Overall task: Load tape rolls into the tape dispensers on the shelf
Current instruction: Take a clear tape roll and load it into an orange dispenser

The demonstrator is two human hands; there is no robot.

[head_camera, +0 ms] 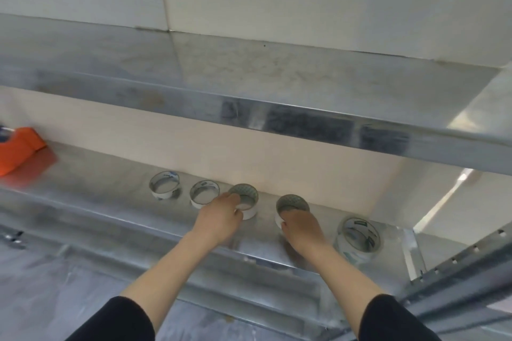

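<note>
Several white tape rolls lie flat in a row on the metal shelf (91, 191). My left hand (220, 219) grips the near rim of the third roll (248, 196). My right hand (300, 227) closes on the near rim of the fourth roll (292, 202), covering its front. Two more rolls (164, 184) (204, 193) lie to the left, untouched. A larger clear roll (360, 241) lies at the right end. An orange tape dispenser (16, 149) stands at the far left of the shelf, partly cut off by the frame edge.
An upper metal shelf (277, 86) overhangs the row of rolls. A perforated upright post (457, 260) runs along the right side. A lower shelf or floor covered in grey sheeting (55, 271) lies below my arms.
</note>
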